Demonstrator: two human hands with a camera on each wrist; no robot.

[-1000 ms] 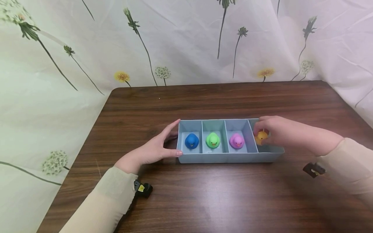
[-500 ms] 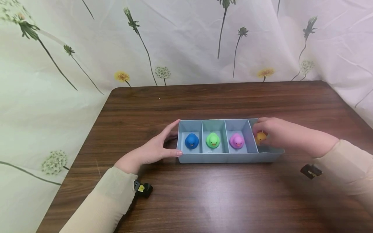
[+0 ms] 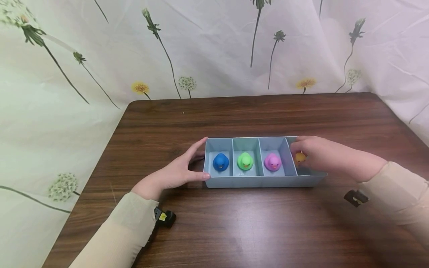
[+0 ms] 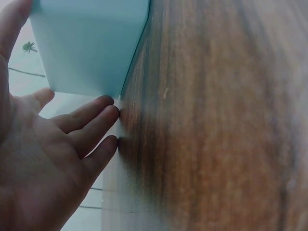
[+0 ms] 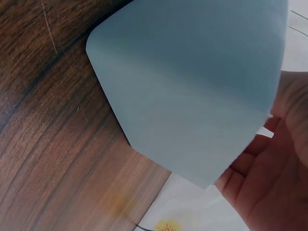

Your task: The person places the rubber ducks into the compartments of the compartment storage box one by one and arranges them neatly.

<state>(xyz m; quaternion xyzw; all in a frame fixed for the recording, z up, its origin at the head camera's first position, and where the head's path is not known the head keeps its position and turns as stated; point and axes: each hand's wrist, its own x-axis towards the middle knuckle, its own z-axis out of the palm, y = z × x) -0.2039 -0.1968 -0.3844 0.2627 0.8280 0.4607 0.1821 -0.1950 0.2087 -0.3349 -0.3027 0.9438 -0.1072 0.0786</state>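
A pale blue tray (image 3: 264, 181) with dividers stands on the table in the head view. From left to right its compartments hold a blue rubber duck (image 3: 221, 162), a green rubber duck (image 3: 245, 161) and a pink rubber duck (image 3: 273, 162). My right hand (image 3: 316, 152) reaches into the rightmost compartment, fingers and thumb around a yellow rubber duck (image 3: 300, 158), partly hidden by the hand. At the tray's left end my left hand (image 3: 175, 169) touches it, thumb at the front corner, index finger at the back corner. In the left wrist view the other fingers (image 4: 94, 127) are extended, tips at the table.
The brown wooden table (image 3: 214, 227) carries the tray near its middle. Behind and beside it hangs a white cloth (image 3: 221, 48) printed with dandelions. From the right wrist, the tray's end wall (image 5: 183, 96) blocks sight of the right fingertips.
The right hand has dipped slightly deeper and left in the rightmost compartment, with the yellow rubber duck a little more covered. The left hand and tray have stayed put.
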